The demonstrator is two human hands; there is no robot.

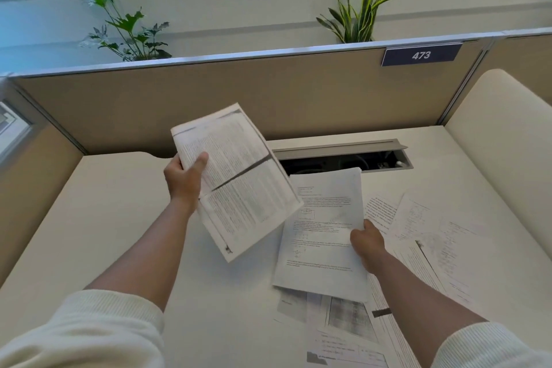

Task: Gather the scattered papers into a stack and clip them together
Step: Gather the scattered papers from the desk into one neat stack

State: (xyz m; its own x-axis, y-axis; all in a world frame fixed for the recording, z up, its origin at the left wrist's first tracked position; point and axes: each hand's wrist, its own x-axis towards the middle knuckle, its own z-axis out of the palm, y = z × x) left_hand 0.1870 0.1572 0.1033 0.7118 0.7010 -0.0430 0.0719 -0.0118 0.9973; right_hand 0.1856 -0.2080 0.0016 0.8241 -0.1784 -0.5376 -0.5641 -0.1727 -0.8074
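Cream sleeves [89, 329] frame our view, both forearms bare above the white desk [125, 218]. Our left hand [183, 178] holds a photocopied bundle [236, 179] up off the desk, thumb on top, fingers curled behind its left edge. Our right hand [368, 242] pinches the right edge of a printed sheet [322, 233], which lies over the scattered papers [424, 236] spread on the desk's right half. Behind them an open cable tray [343, 155] sits against the partition [209, 92].
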